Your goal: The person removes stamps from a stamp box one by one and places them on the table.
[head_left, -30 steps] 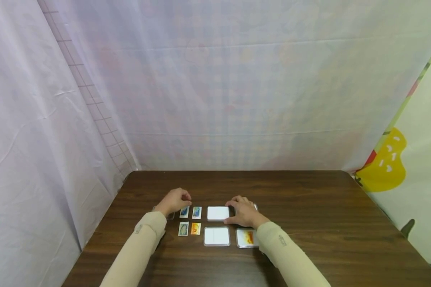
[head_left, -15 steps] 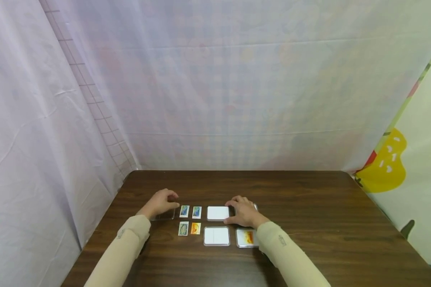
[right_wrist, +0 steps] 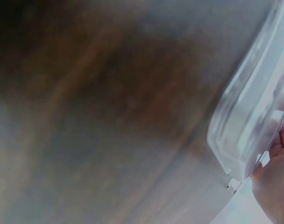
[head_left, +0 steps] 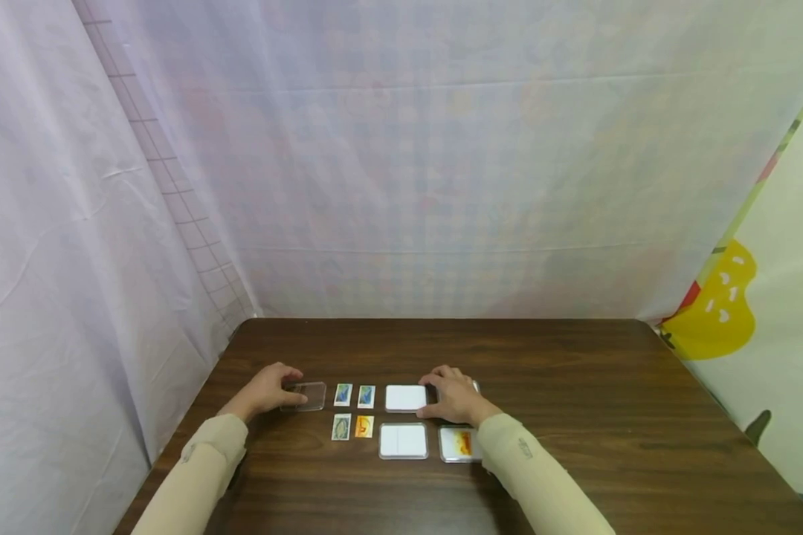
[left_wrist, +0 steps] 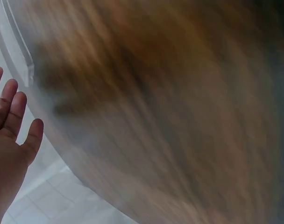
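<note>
My left hand [head_left: 268, 390] is at the left of the group, fingers apart, its thumb overlapping a clear plastic lid [head_left: 313, 396] in the head view. In the left wrist view that hand's fingers [left_wrist: 11, 107] are extended, with a clear edge [left_wrist: 24, 53] beyond them. My right hand [head_left: 453, 395] spans a clear plastic case [head_left: 476, 386] with thumb and fingers spread to its sides, hiding most of it. Seen from the right wrist, the clear case [right_wrist: 244, 112] has fingers [right_wrist: 276, 148] curled at its edge.
Between the hands lie several small stamps [head_left: 343, 394], one of them an orange stamp [head_left: 364, 426]. Two white-backed cases [head_left: 404, 398] sit right of them. Another case [head_left: 459, 443] with an orange stamp is partly behind the right sleeve [head_left: 529, 461]. A curtain hangs behind the brown table [head_left: 609, 416].
My left hand has moved left, away from the stamps and over to the left side of the clear lid, uncovering it. The right hand has stayed in place.
</note>
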`<state>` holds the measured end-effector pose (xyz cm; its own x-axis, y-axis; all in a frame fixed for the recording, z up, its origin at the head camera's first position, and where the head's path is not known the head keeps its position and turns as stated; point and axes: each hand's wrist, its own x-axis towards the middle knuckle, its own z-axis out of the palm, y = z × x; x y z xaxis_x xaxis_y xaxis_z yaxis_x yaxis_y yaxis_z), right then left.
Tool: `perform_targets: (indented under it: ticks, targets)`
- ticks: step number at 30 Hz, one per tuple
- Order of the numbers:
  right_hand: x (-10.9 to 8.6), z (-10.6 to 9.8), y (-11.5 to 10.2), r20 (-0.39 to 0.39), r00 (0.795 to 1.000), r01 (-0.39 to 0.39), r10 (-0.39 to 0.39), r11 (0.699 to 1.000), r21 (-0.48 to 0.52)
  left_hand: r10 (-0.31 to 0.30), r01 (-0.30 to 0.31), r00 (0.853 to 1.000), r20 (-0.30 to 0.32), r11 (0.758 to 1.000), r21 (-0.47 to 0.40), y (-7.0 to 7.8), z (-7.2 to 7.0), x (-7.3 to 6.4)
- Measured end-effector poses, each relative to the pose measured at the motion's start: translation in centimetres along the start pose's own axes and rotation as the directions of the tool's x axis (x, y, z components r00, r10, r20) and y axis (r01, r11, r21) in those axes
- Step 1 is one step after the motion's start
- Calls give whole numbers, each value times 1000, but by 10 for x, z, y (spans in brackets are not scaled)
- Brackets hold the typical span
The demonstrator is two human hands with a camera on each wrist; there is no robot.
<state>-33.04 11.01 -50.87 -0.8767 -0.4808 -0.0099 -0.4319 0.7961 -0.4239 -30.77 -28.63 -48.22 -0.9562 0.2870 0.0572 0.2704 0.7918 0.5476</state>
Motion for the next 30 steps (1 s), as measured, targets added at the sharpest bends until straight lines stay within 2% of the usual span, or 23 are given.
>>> perform_targets:
  ticks: [3,7,13,19,30]
  targets:
    - [0,0,-1,4,1000,-7,7,1000,-3,18,-18,1000,9,1000,25,-7,-2,-4]
    - [-1,-1,-1,6,1000,-13,13,1000,4,5,-6,1000,14,998,64,-13,-2,-8]
    - [-1,1,-1,9,1000,-18,18,1000,16,-52,47,998,37,991,122,-11,-2,-13]
    - [-2,1,-3,6,1000,-14,14,1000,26,-50,42,998,43,985,170,-10,0,-14]
    - [0,1,0,9,1000,-5,5,1000,10,-62,52,997,51,984,170,-10,1,-12]
